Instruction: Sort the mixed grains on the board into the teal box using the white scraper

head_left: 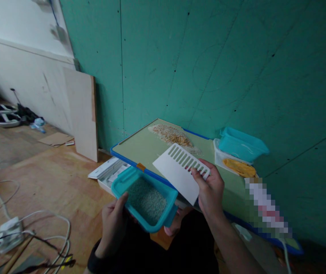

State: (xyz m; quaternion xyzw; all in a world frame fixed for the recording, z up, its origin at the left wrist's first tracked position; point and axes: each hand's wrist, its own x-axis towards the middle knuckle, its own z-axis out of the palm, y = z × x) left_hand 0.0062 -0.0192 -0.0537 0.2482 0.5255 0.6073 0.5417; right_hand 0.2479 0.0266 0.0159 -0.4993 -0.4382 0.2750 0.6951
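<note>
Green-walled corner, green table (140,146) mid-frame: left hand (113,222) fingers clasp the teal grain tray (167,217) at lower centre, right hand (211,190) fingers pinch the white slotted scraper (177,171) immediately right, angled down toward it.

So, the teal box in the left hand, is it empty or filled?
Partly filled. The teal box in the left hand has no lid, and pale small grains cover its bottom, below the rim.

No readable text, label, brand or number anywhere; pixelated patch hides any print.
</note>
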